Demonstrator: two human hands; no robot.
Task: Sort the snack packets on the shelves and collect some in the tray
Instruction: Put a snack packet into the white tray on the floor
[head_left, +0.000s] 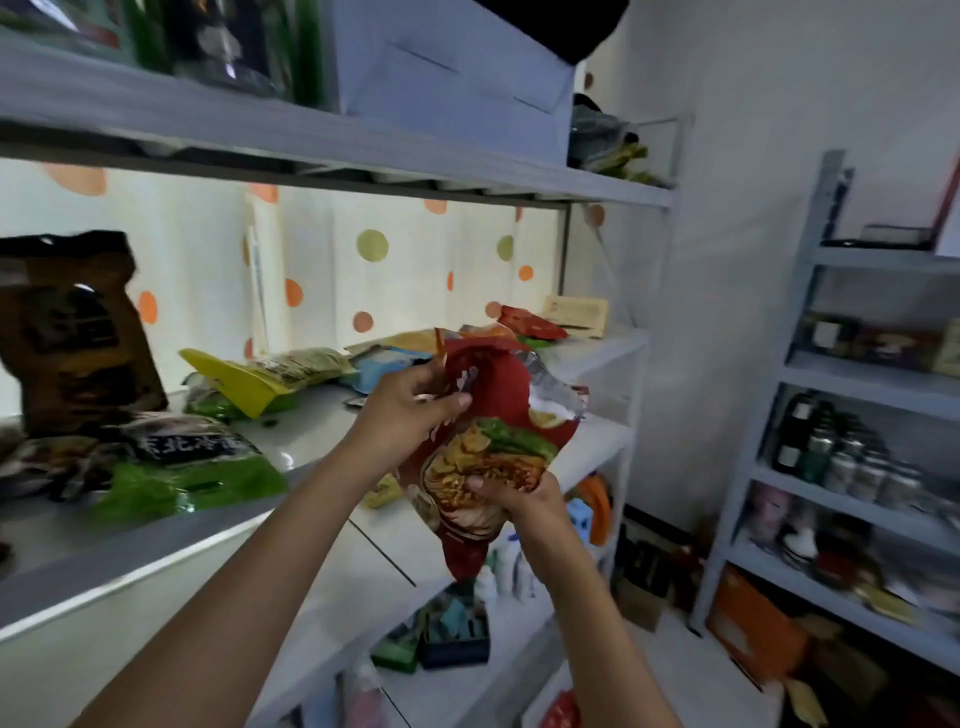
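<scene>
Both grips are closed on one red snack packet (493, 447), held up in front of the middle shelf (322, 431). The left hand (410, 410) pinches the packet's upper left edge, thumb across the front and fingers curled behind. The right hand (519, 499) grips the lower half from below and the right, thumb pressed on the printed picture of food, fingers wrapped behind. The packet hangs upright but crumpled; its top is torn open, with the silver inner lining showing at the upper right.

Taking the red packet as the landmark: behind it and just to its left, on the shelf, lie a yellow packet (260, 376) and a blue-and-white packet (384, 366), close together. Farther left, near the shelf's front edge, lies a green packet with a dark label (182, 467), and behind that stands a tall brown bag (72, 332), upright. Behind the packet to the upper right, toward the far end of the shelf, lies another red packet (524, 322) and just beyond it a pale card box (576, 312). Above, the top shelf carries a grey box (447, 78). Well to the right stands a separate grey rack (831, 364) with bottles and jars (841, 457). Below the packet, lower shelves hold blurred bottles and small boxes.
</scene>
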